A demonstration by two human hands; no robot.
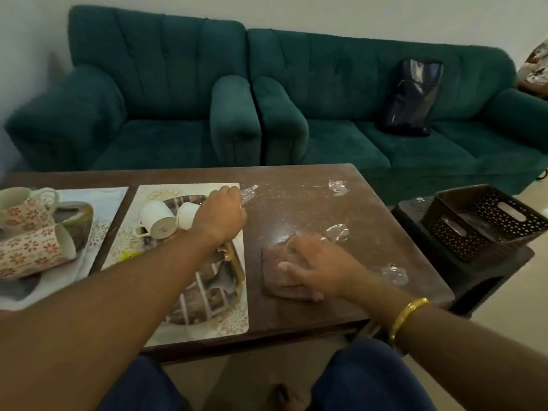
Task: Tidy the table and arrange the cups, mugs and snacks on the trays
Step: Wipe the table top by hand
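Our left hand [221, 213] reaches across the near tray [237, 295], its fingers closed on a clear wrapper [248, 193] at the tray's far right corner. Just beside the wrist, two white cups [169, 219] lie tipped on that tray. Our right hand [314, 266] rests flat, fingers spread, pressing a brown cloth [274, 259] onto the table [302, 203]; it grips nothing that we can make out. Three more clear wrappers lie on the bare wood: one near the far edge [338, 186], one just past our right fingers [338, 232], one beside the right wrist [394, 274]. At the left, floral mugs [28, 229] are piled on a second tray [103, 209]. A dark basket [486, 221] sits on a stool to the right.
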